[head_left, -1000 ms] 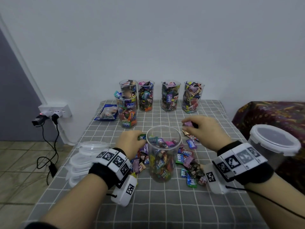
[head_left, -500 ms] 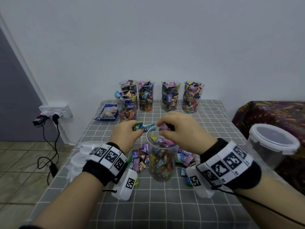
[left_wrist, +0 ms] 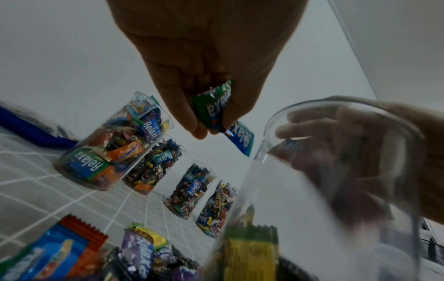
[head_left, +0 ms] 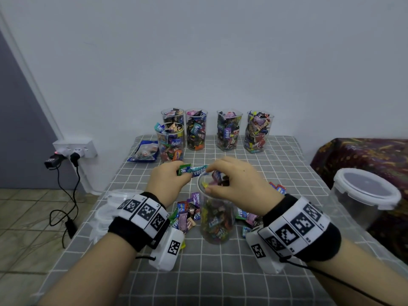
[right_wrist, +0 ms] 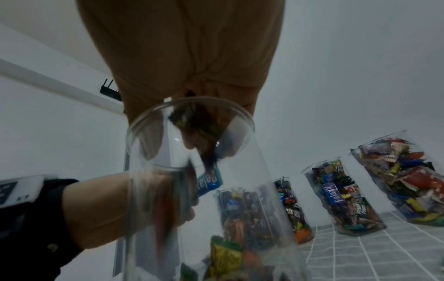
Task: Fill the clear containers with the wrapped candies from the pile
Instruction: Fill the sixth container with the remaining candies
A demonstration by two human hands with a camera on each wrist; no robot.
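A tall clear container (head_left: 215,219) stands upright on the grey checked tablecloth (head_left: 220,283), roughly two-thirds full of wrapped candies, with the loose pile (head_left: 187,215) scattered on the cloth around its base on both sides. At the back of the table five more clear containers (head_left: 228,130) stand near the wall, all packed to the brim with crinkled foil wrappers; one (head_left: 170,142) sits in front of another at the left end. The left hand (head_left: 169,183) pinches two flat sachets, a green candy (head_left: 183,170) and a blue candy (head_left: 198,171), just left of the open rim. The right hand (head_left: 234,184) hovers over the mouth, fingers curled around a purple candy (head_left: 217,176) held inside the rim. The left wrist view shows the green wrapper (left_wrist: 212,106) clamped between thumb and fingers with the blue one (left_wrist: 240,137) jutting out beneath, which the head view only hints at. The right wrist view looks through the curved transparent wall (right_wrist: 190,152) and blurs what the fingertips hold to a dark smear. A blue packet (head_left: 144,152) lies flat beside the filled containers, stacked white lids (head_left: 117,197) sit at the table's left edge, and a lidded round tub (head_left: 364,195) rests to the right
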